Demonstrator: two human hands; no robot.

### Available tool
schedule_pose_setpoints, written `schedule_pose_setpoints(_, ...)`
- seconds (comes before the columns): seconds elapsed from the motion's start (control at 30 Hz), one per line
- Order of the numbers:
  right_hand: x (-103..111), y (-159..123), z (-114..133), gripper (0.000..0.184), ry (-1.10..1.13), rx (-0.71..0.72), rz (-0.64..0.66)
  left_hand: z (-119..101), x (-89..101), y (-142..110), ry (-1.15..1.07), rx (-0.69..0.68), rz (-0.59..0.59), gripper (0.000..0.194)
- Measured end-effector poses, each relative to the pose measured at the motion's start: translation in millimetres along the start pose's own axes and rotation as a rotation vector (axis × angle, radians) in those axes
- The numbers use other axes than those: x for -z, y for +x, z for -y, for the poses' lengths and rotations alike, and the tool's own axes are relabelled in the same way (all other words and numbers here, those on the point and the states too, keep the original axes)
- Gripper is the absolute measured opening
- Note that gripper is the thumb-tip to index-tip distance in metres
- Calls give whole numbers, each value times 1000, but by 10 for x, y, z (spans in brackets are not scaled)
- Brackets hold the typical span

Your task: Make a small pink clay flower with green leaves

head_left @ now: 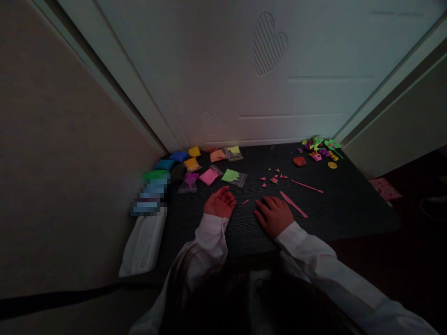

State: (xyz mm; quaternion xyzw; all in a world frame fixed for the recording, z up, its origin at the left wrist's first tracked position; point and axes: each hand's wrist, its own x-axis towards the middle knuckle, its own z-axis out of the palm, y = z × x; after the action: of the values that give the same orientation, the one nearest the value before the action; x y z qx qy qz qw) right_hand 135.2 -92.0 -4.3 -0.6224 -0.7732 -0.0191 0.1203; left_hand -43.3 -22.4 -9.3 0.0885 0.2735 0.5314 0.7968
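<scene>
My left hand [220, 203] rests on the dark table, turned palm up with loosely curled fingers. I see nothing in it. My right hand [274, 216] lies palm down on the tabletop, its fingers spread. Between the two hands is a short thin roll of pink clay [245, 202], touching neither. Just right of my right hand lies a pink modelling knife [294, 204], and beyond it a slim pink modelling tool [307, 186]. Several small pink clay pieces [274, 180] are scattered past my right fingertips.
Bags of coloured clay, such as pink [208, 176] and green [231, 175], line the table's back left. A white case [144, 244] stands at the left edge. A reddish clay lump [299, 161] and colourful clay shapes [316, 156] sit back right. A white panel [223, 93] rises behind.
</scene>
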Motion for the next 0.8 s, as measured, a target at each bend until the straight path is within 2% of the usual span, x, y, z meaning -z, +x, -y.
schedule_pose_setpoints(0.37,36,-13,17,40,1,-14,16,-8,11,5,-5,9,-4,23)
schedule_pose_setpoints(0.6,12,-32,1,38,45,-33,-23,-1,-40,-31,10,-12,-20,22)
schedule_pose_setpoints(0.8,18,-27,-31,39,115,-11,-41,-12,-10,-19,10,6,-7,22)
